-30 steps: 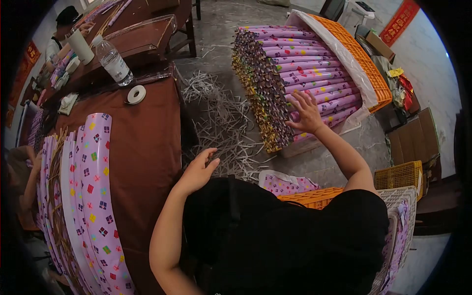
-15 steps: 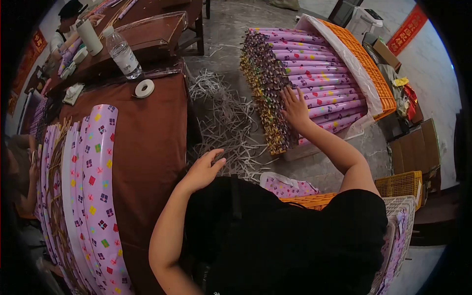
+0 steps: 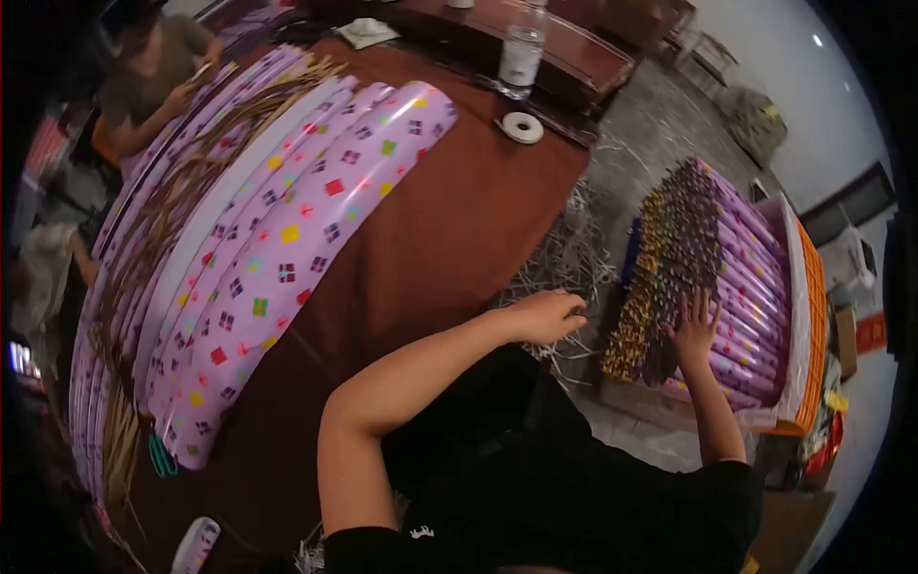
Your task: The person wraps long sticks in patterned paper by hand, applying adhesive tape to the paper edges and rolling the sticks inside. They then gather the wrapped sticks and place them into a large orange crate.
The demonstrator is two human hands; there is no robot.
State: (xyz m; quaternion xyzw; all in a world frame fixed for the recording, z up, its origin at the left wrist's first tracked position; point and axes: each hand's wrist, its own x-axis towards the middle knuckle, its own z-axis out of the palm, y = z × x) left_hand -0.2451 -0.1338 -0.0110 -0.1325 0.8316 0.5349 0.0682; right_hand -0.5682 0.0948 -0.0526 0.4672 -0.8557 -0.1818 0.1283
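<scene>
My right hand (image 3: 696, 330) lies with spread fingers on a big stack of thin purple patterned rolls (image 3: 748, 287), near their dark and yellow frilled ends (image 3: 660, 268). The rolls lie in an orange woven basket (image 3: 815, 335) lined with clear plastic. My left hand (image 3: 550, 316) hangs in the air by the table edge, above shredded paper strips (image 3: 569, 253). Its fingers are loosely bent and apart, with nothing visible in them. On the brown-covered table (image 3: 421, 249) lie large curled sheets of purple patterned paper (image 3: 316, 230), beside brown strips (image 3: 182, 182).
A white tape roll (image 3: 522, 127) and a water bottle (image 3: 521, 62) stand near the table's far corner. Teal-handled scissors (image 3: 163, 457) lie by the sheets. Across the table sits a person (image 3: 158, 86) with hands raised. A greenish sack (image 3: 757, 120) rests on the floor.
My view has swung to the left, so the table and paper sheets fill more of it. My right hand stays on the stack of rolls. My left hand remains near the table edge.
</scene>
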